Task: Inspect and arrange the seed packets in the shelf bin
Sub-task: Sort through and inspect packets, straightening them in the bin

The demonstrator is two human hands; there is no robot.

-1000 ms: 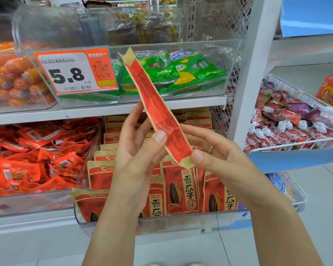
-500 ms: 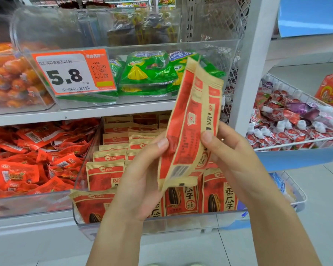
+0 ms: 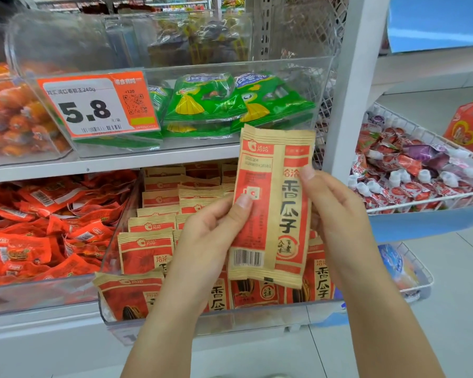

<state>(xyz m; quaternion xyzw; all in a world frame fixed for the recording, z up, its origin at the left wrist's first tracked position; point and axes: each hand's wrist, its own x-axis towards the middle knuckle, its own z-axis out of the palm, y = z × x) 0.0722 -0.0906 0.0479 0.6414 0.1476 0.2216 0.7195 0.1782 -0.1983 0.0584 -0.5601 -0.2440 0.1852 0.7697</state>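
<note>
A person holds one seed packet upright above the clear shelf bin, its back and barcode facing the camera, likely for inspection. The left hand and right hand pinch its side edges.

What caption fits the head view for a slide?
Both hands, left and right, hold one seed packet upright above the clear shelf bin of matching packets.
</note>
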